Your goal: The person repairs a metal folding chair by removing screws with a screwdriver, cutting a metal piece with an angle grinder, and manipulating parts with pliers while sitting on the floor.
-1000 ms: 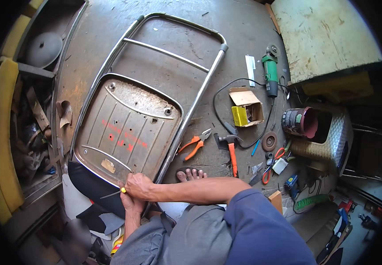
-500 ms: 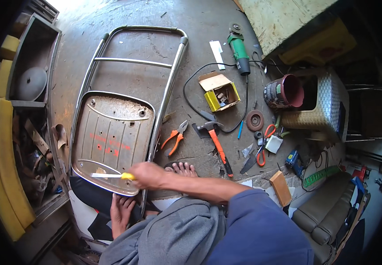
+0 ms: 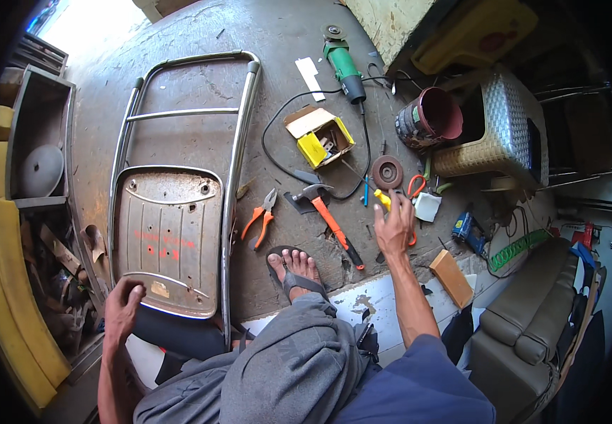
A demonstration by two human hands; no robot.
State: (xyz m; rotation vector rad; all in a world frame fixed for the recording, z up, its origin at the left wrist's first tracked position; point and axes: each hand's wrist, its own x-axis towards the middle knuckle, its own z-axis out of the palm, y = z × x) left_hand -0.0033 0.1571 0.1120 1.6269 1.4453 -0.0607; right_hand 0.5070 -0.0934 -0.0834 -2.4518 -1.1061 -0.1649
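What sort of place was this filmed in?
Likely a small repair workshop, perhaps for furniture: a worn metal chair lies on the floor, with pliers and a hammer beside it and a green angle grinder farther off.

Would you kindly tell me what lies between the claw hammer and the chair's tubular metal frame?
The head view shows orange-handled combination pliers lying on the floor between the claw hammer and tubular metal frame.

screwdriver [image 3: 382, 198]: partly hidden by right hand [image 3: 394, 227] | scissors [image 3: 411, 186]: likewise | box [image 3: 312, 150] contents [image 3: 329, 141]: too small to tell
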